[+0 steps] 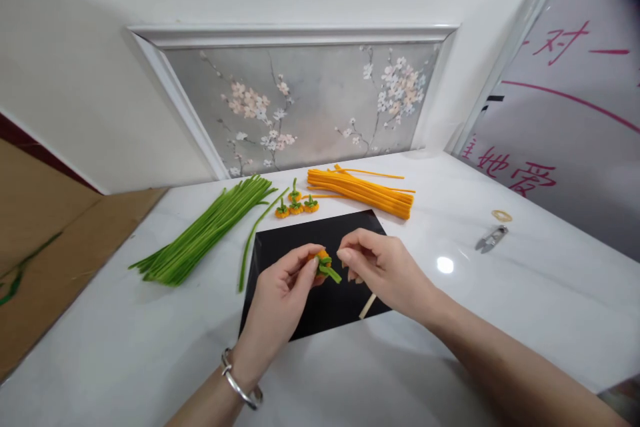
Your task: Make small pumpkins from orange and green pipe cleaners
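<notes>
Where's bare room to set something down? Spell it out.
Bare tabletop lies nearer than the green bundle, left of the left hand, and between the right forearm and snips. It's crowded behind the black mat, where small orange-and-green pieces sit between green bundle and orange bundle.

Held piece: orange, green
Small pieces: orange bases, green tops
Left bundle: bright green
Right bundle: orange
Mat: plain black
Tabletop: white, faint grey veining
Wall panel: grey; peach, white blossoms
Board: pale grey, magenta writing
Bracelet: silver
Band: pale yellow
Cardboard: brown, green mark
</notes>
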Tool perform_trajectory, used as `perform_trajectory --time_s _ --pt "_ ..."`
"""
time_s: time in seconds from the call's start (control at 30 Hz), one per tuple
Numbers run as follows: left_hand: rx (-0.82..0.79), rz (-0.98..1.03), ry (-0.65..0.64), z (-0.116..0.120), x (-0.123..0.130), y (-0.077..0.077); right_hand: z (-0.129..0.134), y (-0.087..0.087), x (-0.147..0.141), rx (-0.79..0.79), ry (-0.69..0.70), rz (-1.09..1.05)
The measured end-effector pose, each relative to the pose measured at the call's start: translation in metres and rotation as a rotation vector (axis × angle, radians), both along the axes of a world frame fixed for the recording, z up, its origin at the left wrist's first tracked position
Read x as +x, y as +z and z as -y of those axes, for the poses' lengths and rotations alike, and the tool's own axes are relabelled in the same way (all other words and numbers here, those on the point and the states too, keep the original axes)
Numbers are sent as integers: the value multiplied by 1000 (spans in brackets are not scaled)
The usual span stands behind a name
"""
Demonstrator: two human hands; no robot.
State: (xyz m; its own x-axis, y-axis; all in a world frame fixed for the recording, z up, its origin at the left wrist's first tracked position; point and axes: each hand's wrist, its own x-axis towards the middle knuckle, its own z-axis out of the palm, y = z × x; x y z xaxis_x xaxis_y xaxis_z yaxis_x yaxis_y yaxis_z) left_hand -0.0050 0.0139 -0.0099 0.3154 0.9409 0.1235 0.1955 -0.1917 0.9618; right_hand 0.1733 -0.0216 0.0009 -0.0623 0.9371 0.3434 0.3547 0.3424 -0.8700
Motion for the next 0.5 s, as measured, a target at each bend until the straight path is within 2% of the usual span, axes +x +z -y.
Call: perform_trajectory --time_s 0.2,0.4,0.5 --pt "121 -117 -5 5 -1 -1 -4 -13 -10 -65 1 -80" --pt "237 -179 27 10 -1 3 -1 -10 -16 -170 36 -240" --pt "247 -177 37 11 -2 3 0 -9 -16 -158 41 -246"
